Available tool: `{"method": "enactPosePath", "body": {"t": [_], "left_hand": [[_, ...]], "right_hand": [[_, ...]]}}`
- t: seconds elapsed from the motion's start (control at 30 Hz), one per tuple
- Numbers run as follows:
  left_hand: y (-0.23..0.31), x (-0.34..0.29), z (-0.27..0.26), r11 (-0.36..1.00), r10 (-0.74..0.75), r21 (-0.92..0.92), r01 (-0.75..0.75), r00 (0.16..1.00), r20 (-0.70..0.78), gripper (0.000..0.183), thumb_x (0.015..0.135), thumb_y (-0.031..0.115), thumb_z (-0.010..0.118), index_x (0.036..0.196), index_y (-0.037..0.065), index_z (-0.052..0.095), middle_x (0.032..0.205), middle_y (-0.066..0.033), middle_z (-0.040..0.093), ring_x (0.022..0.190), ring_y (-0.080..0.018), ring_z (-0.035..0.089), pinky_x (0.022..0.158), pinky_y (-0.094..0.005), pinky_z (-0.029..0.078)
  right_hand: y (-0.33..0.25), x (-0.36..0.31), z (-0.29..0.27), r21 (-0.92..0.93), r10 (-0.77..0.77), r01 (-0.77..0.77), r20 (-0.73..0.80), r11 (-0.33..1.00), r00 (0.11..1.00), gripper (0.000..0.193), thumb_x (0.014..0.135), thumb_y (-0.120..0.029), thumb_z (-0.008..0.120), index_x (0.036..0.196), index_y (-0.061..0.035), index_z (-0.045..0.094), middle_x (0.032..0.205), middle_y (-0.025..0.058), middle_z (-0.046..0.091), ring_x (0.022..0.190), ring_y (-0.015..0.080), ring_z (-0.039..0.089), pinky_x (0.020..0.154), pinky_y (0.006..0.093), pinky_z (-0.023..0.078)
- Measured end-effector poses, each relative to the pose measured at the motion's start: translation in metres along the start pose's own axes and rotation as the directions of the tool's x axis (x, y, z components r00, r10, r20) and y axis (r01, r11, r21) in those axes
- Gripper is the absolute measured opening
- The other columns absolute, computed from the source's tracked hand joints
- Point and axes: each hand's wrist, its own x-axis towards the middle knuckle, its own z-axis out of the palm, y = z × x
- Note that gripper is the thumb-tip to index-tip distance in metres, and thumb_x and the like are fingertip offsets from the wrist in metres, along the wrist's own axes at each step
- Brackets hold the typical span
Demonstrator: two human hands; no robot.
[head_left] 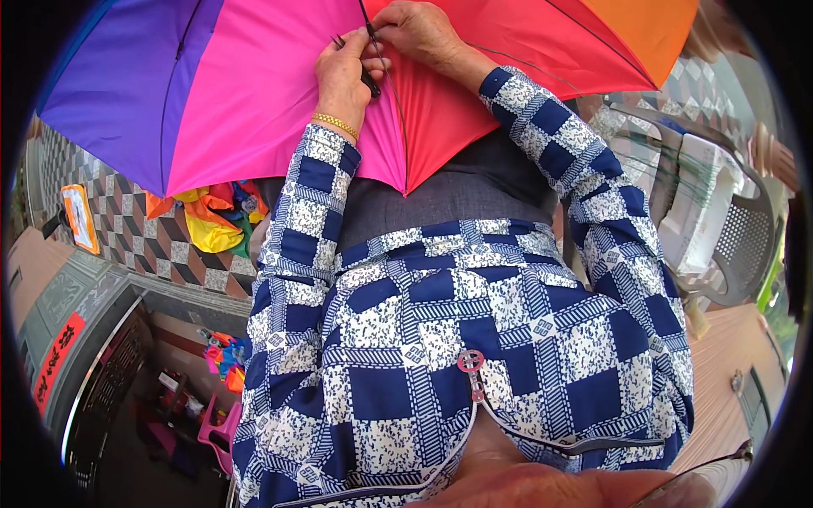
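Note:
A multicoloured umbrella (pixel 271 93) lies spread over my lap, its thin dark ribs on the side facing me. My left hand (pixel 345 80) is closed around a small dark hand tool (pixel 370 83). Its black handle sticks out below my fingers and thin tips show above the thumb; its exact kind is unclear. My right hand (pixel 423 35) pinches at a dark rib (pixel 370 32) where the pink and red panels meet. The fingertips of both hands almost touch there. What the right fingers hold besides the rib is too small to see.
Colourful folded cloth (pixel 212 222) lies on the patterned tile floor (pixel 127 220) at left, near an orange-edged packet (pixel 80 218). A grey plastic chair (pixel 749 237) bearing a white box (pixel 699 199) stands at right. A pink stool (pixel 222 436) stands by the dark doorway, lower left.

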Motion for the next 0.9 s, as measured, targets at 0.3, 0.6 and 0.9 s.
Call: {"method": "enactPosePath", "body": {"t": [0.3, 0.6, 0.9], "left_hand": [[-0.003, -0.003, 0.005, 0.996, 0.077, -0.042, -0.080, 0.993, -0.086, 0.010, 0.087, 0.011, 0.059, 0.092, 0.002, 0.057, 0.067, -0.0074, 0.060, 0.045, -0.0179, 0.057, 0.036, -0.0250, 0.039], [-0.005, -0.005, 0.004, 0.997, 0.046, -0.068, -0.047, 0.999, -0.016, 0.011, 0.087, 0.011, 0.058, 0.092, 0.002, 0.057, 0.066, -0.0073, 0.060, 0.043, -0.0165, 0.055, 0.036, -0.0240, 0.038], [-0.004, -0.002, 0.008, 0.988, 0.119, -0.080, -0.131, 0.983, -0.139, 0.007, 0.084, 0.008, 0.059, 0.088, 0.003, 0.056, 0.066, -0.0078, 0.060, 0.042, -0.0148, 0.052, 0.036, -0.0253, 0.038]], "right_hand": [[0.005, 0.004, 0.001, -0.009, -0.127, 0.127, 0.000, 0.992, 0.992, 0.011, 0.077, -0.013, 0.062, 0.082, -0.0051, 0.067, 0.077, 0.0144, 0.063, 0.073, 0.0295, 0.063, 0.065, 0.0376, 0.050], [0.004, 0.004, -0.001, -0.025, -0.094, 0.094, 0.005, 0.995, 0.996, 0.010, 0.077, -0.012, 0.062, 0.082, -0.0045, 0.067, 0.078, 0.0151, 0.063, 0.074, 0.0305, 0.063, 0.066, 0.0374, 0.050], [-0.009, 0.001, -0.005, 0.036, -0.070, 0.074, -0.114, 0.997, 0.991, 0.009, 0.076, -0.011, 0.063, 0.080, -0.0047, 0.066, 0.078, 0.0142, 0.061, 0.074, 0.0311, 0.062, 0.066, 0.0375, 0.050]]}}
